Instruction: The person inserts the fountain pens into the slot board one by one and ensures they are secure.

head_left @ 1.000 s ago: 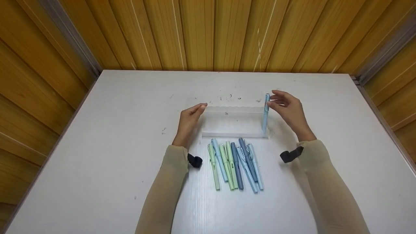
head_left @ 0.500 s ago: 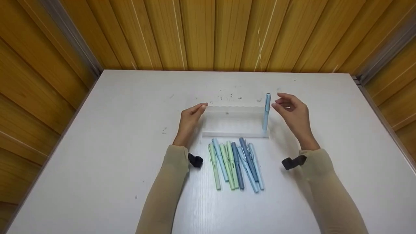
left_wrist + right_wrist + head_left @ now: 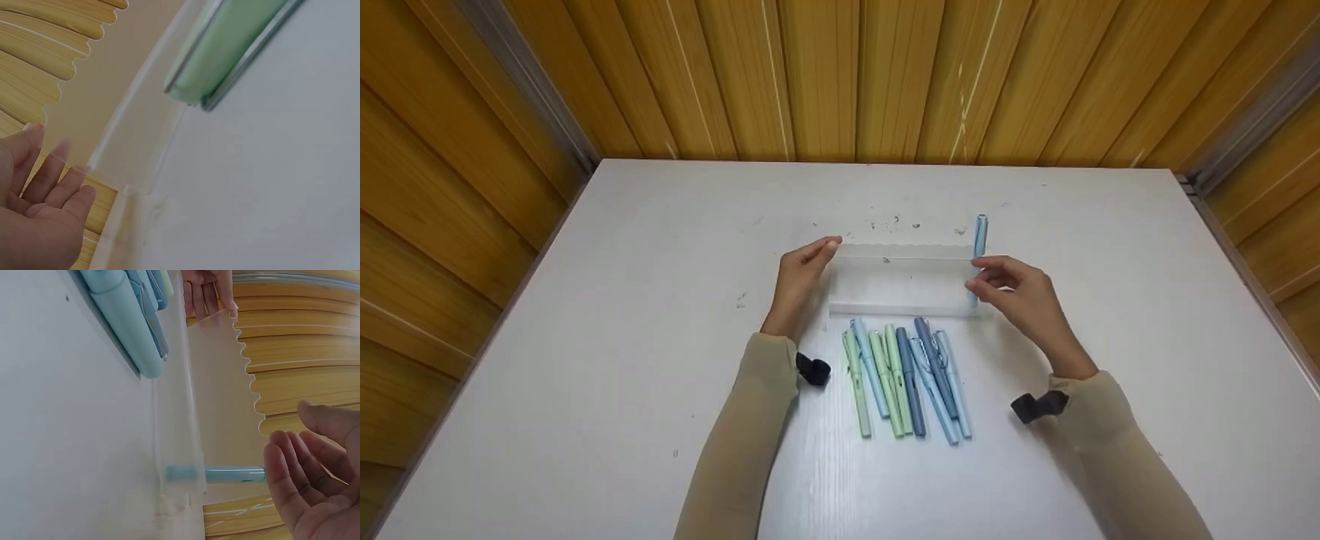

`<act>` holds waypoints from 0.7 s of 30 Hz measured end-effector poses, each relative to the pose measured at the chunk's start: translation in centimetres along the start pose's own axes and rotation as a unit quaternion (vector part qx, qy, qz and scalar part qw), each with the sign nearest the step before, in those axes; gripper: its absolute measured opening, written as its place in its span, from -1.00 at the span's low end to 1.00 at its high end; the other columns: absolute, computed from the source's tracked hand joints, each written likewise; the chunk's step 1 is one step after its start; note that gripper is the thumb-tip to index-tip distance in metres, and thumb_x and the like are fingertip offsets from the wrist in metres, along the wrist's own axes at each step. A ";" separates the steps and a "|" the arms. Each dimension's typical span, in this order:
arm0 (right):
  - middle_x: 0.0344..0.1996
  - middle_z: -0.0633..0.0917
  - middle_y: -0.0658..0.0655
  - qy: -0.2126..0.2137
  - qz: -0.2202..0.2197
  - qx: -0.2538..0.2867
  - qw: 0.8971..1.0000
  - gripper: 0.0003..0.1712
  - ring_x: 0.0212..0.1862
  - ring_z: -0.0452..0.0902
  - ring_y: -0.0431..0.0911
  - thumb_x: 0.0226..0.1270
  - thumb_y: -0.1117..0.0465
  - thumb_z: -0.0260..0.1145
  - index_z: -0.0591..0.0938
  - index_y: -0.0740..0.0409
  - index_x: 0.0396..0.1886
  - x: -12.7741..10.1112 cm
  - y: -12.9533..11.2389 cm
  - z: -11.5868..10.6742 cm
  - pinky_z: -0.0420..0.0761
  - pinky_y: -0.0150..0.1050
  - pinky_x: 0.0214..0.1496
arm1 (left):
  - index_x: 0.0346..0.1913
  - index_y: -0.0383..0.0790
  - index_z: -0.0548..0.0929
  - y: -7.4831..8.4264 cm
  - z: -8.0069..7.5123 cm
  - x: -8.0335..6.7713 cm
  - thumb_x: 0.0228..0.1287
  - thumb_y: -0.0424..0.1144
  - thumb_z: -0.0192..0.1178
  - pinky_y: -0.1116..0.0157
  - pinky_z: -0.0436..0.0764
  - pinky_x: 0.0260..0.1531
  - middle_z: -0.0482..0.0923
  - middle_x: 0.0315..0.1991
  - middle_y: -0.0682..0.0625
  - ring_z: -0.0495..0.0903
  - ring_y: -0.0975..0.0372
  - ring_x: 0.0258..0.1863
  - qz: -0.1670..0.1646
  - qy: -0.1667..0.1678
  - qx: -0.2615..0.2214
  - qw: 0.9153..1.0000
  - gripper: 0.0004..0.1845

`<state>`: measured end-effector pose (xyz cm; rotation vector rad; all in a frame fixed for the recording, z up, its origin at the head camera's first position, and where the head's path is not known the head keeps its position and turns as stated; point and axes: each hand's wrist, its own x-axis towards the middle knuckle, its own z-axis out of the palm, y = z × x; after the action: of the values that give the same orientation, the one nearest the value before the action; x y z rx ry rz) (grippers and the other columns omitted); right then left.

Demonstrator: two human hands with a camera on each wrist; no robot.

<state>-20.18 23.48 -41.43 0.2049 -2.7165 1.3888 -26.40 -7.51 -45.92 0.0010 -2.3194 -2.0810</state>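
Clear plastic, scalloped along its upper edge, makes up the holder [image 3: 900, 308] I am working at, a wide piece with a low strip along its front, set on the white counter [image 3: 660, 337]. My left hand [image 3: 799, 281] has its grip clamped on the holder's upper left corner, thumb and finger together, with the other fingertips showing through the panel in the wrist feed. At the far right end one light-blue pen [image 3: 981, 229] stands nearly upright, its lower part behind the front strip. My right hand [image 3: 1027, 306] is just beside that pen, its grip apart, thumb clear of the loosely bent fingers and nothing between them; the fingers cover part of the pen, so whether they touch it I cannot tell. Nearest me on the counter, in a loose fan before the holder, lie three green pens [image 3: 856, 386], two dark-blue pens [image 3: 913, 390] and three other light-blue pens [image 3: 953, 382], some crossing. I judge the step in hand to be standing pens in the holder one by one, this first slot filled. What the next move calls for, I think, is keeping that left corner steady while the right hand drops to the fan and pinches a single pen without dragging its neighbours.
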 end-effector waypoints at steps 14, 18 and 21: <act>-0.20 0.65 0.22 -0.162 0.077 -0.008 0.984 -0.42 -0.24 0.67 -0.09 0.24 0.10 0.39 0.52 0.29 0.19 -2.1 0.2 1.2 0.72 -0.23 -0.18 | 0.08 -0.04 0.68 0.0 0.2 0.0 0.33 0.04 0.18 0.25 0.41 0.31 0.62 0.12 0.10 0.47 0.26 0.26 -0.005 -0.001 0.004 1.000 -0.64; -0.22 0.62 0.19 -0.203 0.080 0.000 0.976 -0.41 -0.28 0.65 -0.09 0.23 0.11 0.39 0.51 0.31 0.19 -2.4 0.3 1.5 0.70 -0.26 -0.25 | 0.09 -0.05 0.67 0.0 0.1 -0.2 0.34 0.02 0.18 0.24 0.40 0.31 0.61 0.14 0.08 0.47 0.25 0.26 -0.003 -0.003 0.000 1.000 -0.64; -0.24 0.62 0.19 -0.227 0.076 0.006 0.971 -0.40 -0.32 0.63 -0.09 0.23 0.12 0.39 0.49 0.33 0.20 -2.6 0.5 1.7 0.65 -0.28 -0.31 | 0.09 -0.05 0.67 0.0 0.1 -0.2 0.34 0.02 0.18 0.24 0.40 0.32 0.60 0.15 0.08 0.46 0.25 0.27 -0.006 -0.004 0.004 1.000 -0.63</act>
<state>-17.67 22.56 -43.18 0.3632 -3.1507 1.5639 -26.18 -7.43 -45.97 0.0066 -2.3383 -2.0803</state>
